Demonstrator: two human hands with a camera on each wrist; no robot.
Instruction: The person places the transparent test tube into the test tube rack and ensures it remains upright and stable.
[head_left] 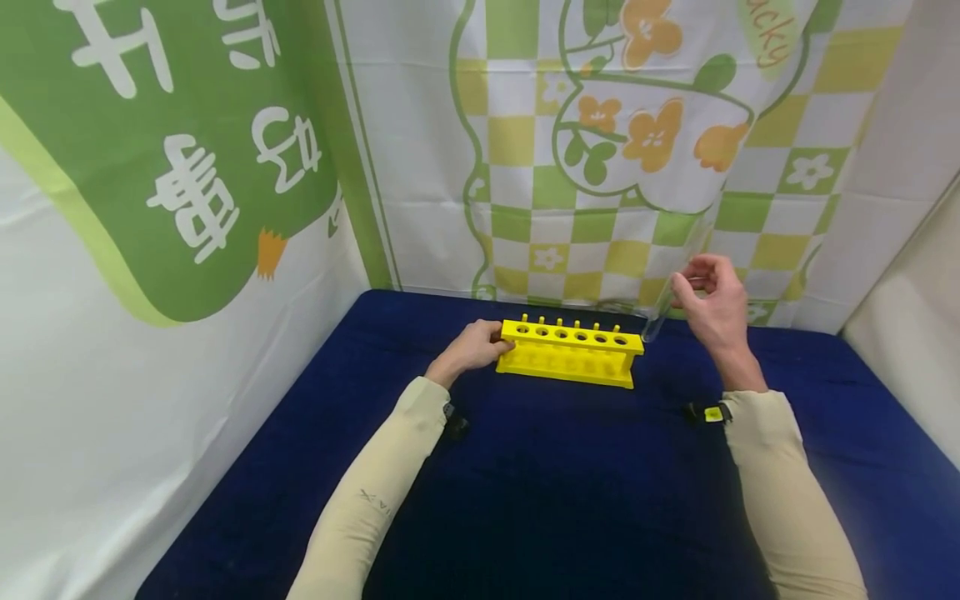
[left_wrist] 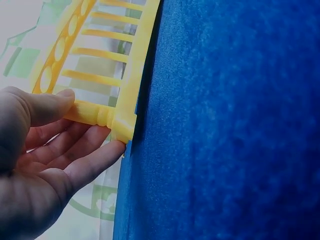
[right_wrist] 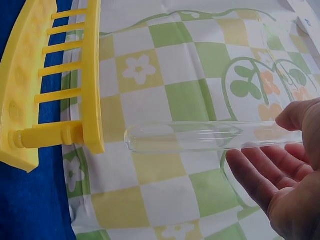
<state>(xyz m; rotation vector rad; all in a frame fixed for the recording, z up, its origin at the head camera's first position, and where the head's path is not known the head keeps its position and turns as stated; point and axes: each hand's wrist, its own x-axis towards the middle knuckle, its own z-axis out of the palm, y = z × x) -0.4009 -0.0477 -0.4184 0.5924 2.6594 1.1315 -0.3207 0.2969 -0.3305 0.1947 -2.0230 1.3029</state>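
Observation:
A yellow test tube rack [head_left: 566,377] stands on the dark blue cloth, with a row of round holes along its top and several short pegs behind them. My left hand [head_left: 474,344] grips the rack's left end post, thumb in front and fingers behind, as the left wrist view shows. Beyond the rack's right end, my right hand [head_left: 716,308] pinches a clear glass test tube [right_wrist: 175,137] between thumb and fingers. The tube slants, its rounded closed end low beside the rack's right top corner, its upper part rising past the hand. No tube shows in the rack's holes.
Dark blue cloth [head_left: 570,483] covers the table. A white, green and yellow checked curtain [head_left: 517,167] hangs right behind the rack, and a white and green one [head_left: 97,375] stands along the left. A pale curtain [head_left: 907,275] borders the right side.

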